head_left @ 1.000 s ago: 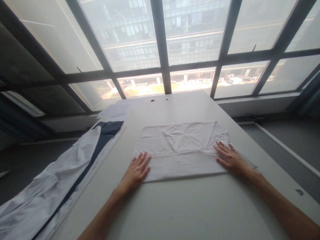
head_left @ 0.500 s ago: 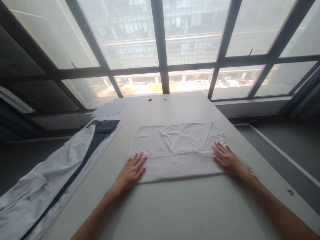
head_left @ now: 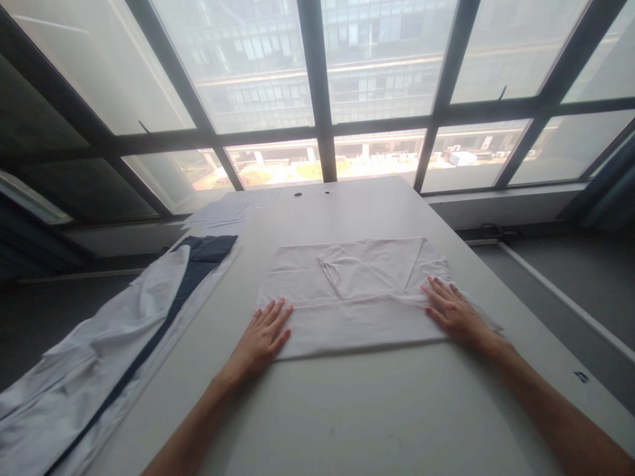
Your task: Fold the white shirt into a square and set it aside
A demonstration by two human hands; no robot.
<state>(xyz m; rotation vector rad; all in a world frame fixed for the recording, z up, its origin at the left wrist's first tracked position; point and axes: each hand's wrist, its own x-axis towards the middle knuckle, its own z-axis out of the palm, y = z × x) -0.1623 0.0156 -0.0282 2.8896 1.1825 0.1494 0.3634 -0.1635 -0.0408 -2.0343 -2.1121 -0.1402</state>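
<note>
A white cloth garment (head_left: 357, 324), folded into a wide flat shape, lies on the white table (head_left: 347, 410). Its near part is turned over in a long strip, and creased layers show on the far part. My left hand (head_left: 265, 337) rests flat on the garment's near left corner, fingers spread. On the opposite side, my right hand (head_left: 456, 316) lies palm down over the right end of the strip, its fingers apart too. What kind of garment it is, I cannot tell.
Along the table's left edge lies a heap of white garments (head_left: 109, 337) with a dark blue one (head_left: 208, 248) among them. White sheets (head_left: 223, 210) lie at the far left corner. Tall windows (head_left: 377, 73) stand behind the table. A small dark mark (head_left: 580, 377) shows near the right edge.
Both hands stay in the same places on the folded garment. Only the camera's view has shifted slightly.
</note>
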